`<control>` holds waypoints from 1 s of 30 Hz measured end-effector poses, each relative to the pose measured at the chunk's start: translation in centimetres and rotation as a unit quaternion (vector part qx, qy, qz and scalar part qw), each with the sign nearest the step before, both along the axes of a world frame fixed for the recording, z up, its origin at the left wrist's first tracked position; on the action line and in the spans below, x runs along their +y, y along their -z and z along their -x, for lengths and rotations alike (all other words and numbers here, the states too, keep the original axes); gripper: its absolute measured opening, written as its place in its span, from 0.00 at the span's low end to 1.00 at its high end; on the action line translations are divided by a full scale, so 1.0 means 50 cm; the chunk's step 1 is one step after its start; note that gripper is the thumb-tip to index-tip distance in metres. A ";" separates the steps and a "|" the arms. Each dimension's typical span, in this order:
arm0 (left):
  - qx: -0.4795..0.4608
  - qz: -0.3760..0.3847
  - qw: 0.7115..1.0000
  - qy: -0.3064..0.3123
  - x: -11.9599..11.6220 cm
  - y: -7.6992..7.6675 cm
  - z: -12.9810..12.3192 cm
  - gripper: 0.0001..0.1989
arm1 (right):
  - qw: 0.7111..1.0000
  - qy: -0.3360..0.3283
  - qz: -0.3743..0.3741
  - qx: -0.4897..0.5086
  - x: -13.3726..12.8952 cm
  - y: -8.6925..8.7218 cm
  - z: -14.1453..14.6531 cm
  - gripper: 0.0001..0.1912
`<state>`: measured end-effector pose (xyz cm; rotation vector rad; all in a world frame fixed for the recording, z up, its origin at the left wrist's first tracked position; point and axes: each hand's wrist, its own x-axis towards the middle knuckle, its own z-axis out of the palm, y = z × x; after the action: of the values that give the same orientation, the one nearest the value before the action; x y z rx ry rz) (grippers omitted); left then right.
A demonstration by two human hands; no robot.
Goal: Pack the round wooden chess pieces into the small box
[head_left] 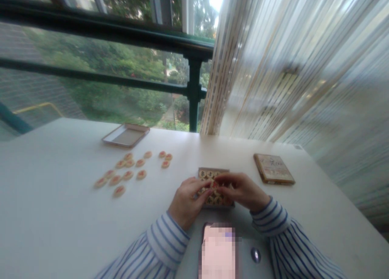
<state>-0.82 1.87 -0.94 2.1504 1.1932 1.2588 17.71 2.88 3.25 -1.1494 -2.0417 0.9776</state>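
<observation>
A white table (60, 214) is stretching across the foreground, its far edge running up to a dark green railing (194, 80) with glass. Behind it, green trees and shrubs (115, 68) are showing, with 1 grey brick wall (39, 64) standing at left. At right, pale string curtains (273, 60) are hanging, while daylight is coming in from outside.

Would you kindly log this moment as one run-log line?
left hand: over piece box; right hand: over same box; loose pieces: on table, left; tray: beyond loose pieces; flat box: right
</observation>
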 end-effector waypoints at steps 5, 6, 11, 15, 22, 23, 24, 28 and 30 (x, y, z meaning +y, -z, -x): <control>0.005 0.004 1.000 0.009 0.000 0.007 0.001 0.11 | 0.998 -0.017 -0.047 -0.031 -0.005 -0.006 0.002 0.09; 0.006 0.003 1.000 0.011 0.000 0.008 0.001 0.11 | 0.998 -0.020 -0.054 -0.040 -0.006 -0.008 0.002 0.09; 0.013 -0.006 1.000 0.018 0.000 0.008 0.000 0.11 | 0.988 -0.015 -0.092 -0.124 -0.012 -0.017 0.002 0.07; 0.026 -0.027 0.999 0.036 0.000 0.005 -0.001 0.11 | 0.978 -0.018 -0.110 -0.175 -0.013 -0.017 0.001 0.07; 0.047 -0.045 0.997 0.044 0.000 0.007 -0.001 0.11 | 0.968 -0.016 -0.141 -0.206 -0.013 -0.015 -0.006 0.07; 0.047 -0.043 0.997 0.036 0.000 0.006 0.000 0.11 | 0.967 -0.018 -0.146 -0.208 -0.012 -0.015 -0.007 0.07; 0.047 -0.041 0.998 0.026 0.000 0.005 0.000 0.11 | 0.966 -0.020 -0.150 -0.212 -0.011 -0.016 -0.008 0.07; 0.051 -0.029 0.998 -0.023 0.000 0.000 0.005 0.10 | 0.958 -0.035 -0.159 -0.235 -0.009 -0.018 -0.011 0.08; 0.052 -0.023 0.997 -0.045 0.000 -0.002 0.007 0.10 | 0.955 -0.045 -0.156 -0.250 -0.009 -0.018 -0.012 0.09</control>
<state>-1.18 1.89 -0.86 2.2427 1.3298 1.2360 18.32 2.42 4.14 -1.2229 -2.5504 0.3946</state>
